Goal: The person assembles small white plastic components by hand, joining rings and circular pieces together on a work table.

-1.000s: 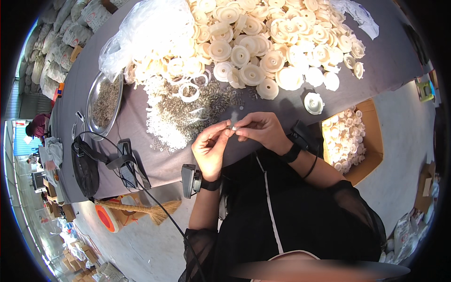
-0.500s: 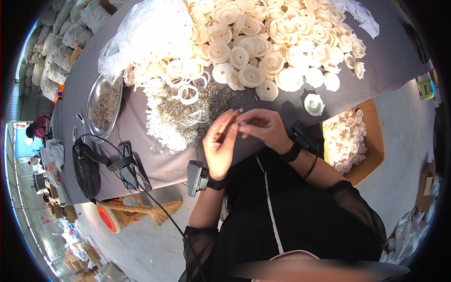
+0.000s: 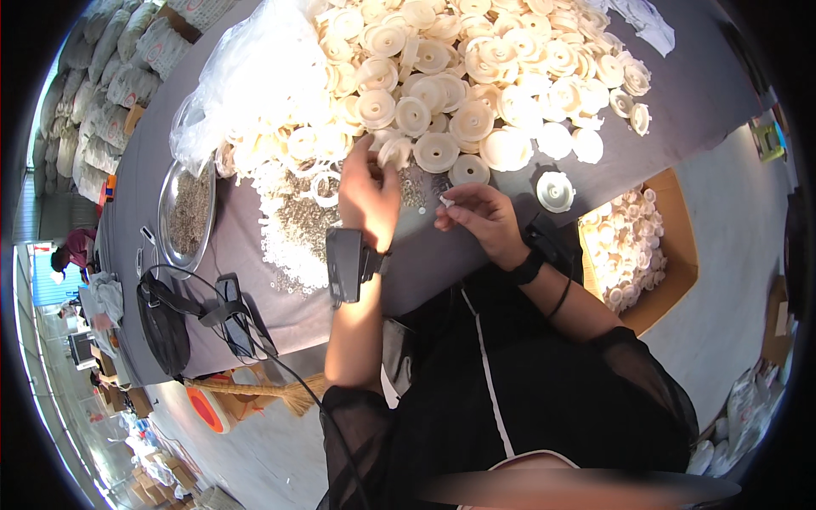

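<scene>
My left hand (image 3: 370, 194) reaches over the near edge of the pile of cream plastic discs (image 3: 438, 153). Its fingers and thumb are apart, beside a tilted cream disc (image 3: 394, 151); whether they touch it is hard to make out. Lower and to the right, my right hand (image 3: 489, 223) is closed in a pinch on a small white plastic piece (image 3: 446, 201). Under and around my left wrist spreads a heap of small metal and white parts (image 3: 297, 229), with cream rings (image 3: 325, 189) on top. A single disc (image 3: 555, 192) lies apart, right of my right hand.
An oval metal tray (image 3: 161, 217) of small parts stands at the left, near a black pouch (image 3: 161, 327) and cables. A clear plastic bag (image 3: 246, 81) covers part of the pile. A cardboard box (image 3: 680, 255) of discs stands right of the table.
My hands were together over the table's near side. Now they are apart: the left has moved up and left to the discs, while the right keeps a small white piece pinched.
</scene>
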A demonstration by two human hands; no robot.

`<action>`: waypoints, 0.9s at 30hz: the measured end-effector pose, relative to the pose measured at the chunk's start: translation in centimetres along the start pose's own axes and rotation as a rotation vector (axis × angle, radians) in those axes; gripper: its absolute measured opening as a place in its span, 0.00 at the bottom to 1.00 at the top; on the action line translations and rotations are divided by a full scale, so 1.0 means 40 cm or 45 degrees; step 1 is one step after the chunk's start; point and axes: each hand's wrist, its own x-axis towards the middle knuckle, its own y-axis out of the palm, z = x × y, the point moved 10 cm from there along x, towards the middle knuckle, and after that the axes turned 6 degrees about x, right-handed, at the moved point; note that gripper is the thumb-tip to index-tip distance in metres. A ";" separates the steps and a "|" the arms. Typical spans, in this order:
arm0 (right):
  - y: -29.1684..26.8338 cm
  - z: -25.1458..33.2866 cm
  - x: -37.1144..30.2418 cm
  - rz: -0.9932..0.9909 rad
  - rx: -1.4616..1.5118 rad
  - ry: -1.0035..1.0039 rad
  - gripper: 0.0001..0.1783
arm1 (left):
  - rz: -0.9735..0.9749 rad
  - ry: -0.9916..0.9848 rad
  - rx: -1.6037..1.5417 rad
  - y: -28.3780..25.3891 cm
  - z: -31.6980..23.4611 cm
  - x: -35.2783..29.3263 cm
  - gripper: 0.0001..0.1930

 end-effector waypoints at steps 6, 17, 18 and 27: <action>0.039 -0.002 0.015 -0.004 -0.105 0.032 0.10 | -0.264 0.006 -0.261 -0.083 -0.010 -0.084 0.14; 0.112 -0.011 0.024 0.101 -0.213 0.040 0.08 | -0.016 -0.155 -0.857 -0.071 0.001 -0.172 0.10; 0.114 -0.008 0.022 0.102 -0.216 0.039 0.08 | -0.018 -0.153 -0.860 -0.072 0.001 -0.175 0.10; 0.115 -0.010 0.009 0.122 -0.209 0.088 0.05 | 0.007 -0.194 -0.853 -0.057 -0.008 -0.193 0.10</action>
